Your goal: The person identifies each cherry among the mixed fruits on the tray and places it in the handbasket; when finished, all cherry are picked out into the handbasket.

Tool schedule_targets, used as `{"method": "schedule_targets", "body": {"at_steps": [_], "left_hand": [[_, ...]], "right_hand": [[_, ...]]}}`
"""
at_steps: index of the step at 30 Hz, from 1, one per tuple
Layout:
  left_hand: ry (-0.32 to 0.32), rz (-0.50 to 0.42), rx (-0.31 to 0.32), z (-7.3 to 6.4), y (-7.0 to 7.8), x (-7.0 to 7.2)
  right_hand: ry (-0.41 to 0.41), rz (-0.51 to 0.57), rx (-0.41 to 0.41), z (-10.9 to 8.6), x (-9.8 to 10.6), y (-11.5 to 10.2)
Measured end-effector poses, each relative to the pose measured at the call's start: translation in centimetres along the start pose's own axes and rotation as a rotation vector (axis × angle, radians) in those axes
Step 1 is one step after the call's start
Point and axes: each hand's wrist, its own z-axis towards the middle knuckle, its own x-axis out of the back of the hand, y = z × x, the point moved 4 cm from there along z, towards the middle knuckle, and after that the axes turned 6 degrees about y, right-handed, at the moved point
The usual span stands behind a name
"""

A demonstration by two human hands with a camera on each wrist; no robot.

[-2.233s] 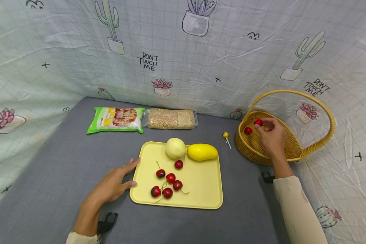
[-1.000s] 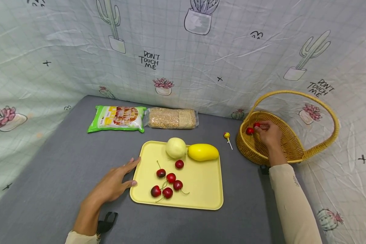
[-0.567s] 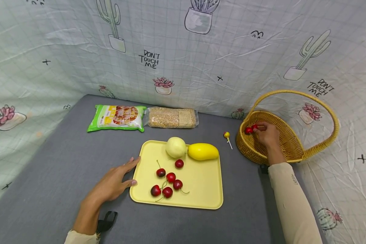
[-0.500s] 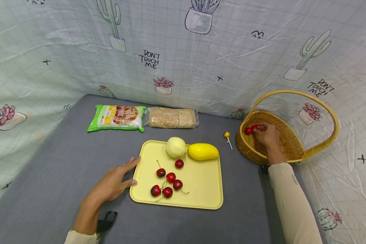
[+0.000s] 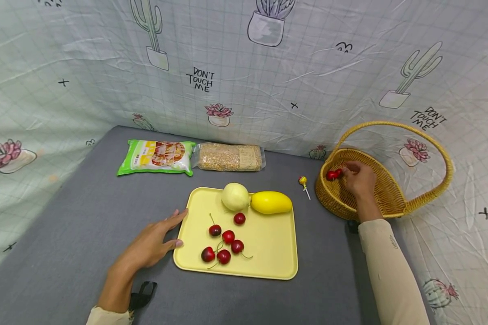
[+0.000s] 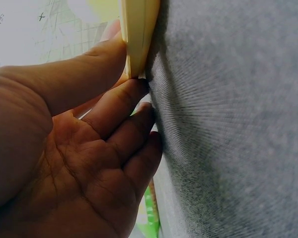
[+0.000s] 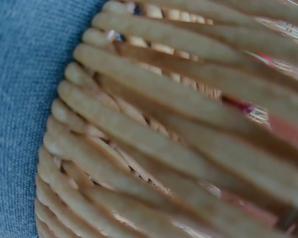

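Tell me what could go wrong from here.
The loose cherries could roll if the left hand, resting at the edge of the tray, nudges it. The lollipop lies between tray and basket, so the right hand might knock it if it moves toward the tray.

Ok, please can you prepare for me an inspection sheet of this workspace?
Surface: grey, fabric-textured tabletop.
Job's things: six cherries on the yellow tray, two red cherries in the wicker basket.
Clutter: green bag, transparent packet, lollipop; on the tray, pale round fruit, yellow fruit.
Hands: left hand touches the tray's left edge; right hand inside the basket by the cherries, grip unclear.
Cables: nothing seen.
Surroundings: cactus-print cloth behind.
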Motion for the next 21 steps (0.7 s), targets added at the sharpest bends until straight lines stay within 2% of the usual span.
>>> {"method": "schedule_targets", "body": {"at_steps": [6, 11, 15, 21], "left_hand": [[0.003, -0.003, 0.002, 0.0, 0.0, 0.0], [0.003, -0.003, 0.000, 0.0, 0.0, 0.1], [-0.010, -0.006, 0.005, 0.0, -0.1, 0.1], [-0.017, -0.012, 0.009, 0.0, -0.1, 0.0]], "right_hand": [[0.226, 0.115, -0.029, -0.2, 0.9, -0.4], [0.419, 0.205, 0.025, -0.5, 1.9, -1.4], [0.505, 0.265, 0.104, -1.1, 2.5, -2.0], [0.585, 0.352, 0.231, -2.3, 3.1, -3.7]]}}
